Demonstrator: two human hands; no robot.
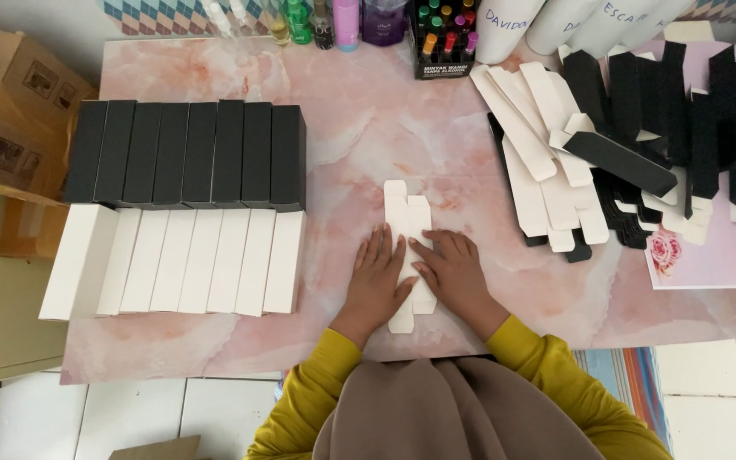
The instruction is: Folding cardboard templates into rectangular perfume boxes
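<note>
At your far left on the pink marble worktop (342,128) stand a row of assembled black boxes (187,153) and, just in front, a row of white boxes (189,260). Your left hand (376,277) lies flat, fingers released and spread, pressing the flat white box blank (408,213) at the worktop's centre. Your right hand (449,273) presses the same blank, fingers open too. Further right lies a loose heap of unfolded white and black blanks (623,153)
</note>
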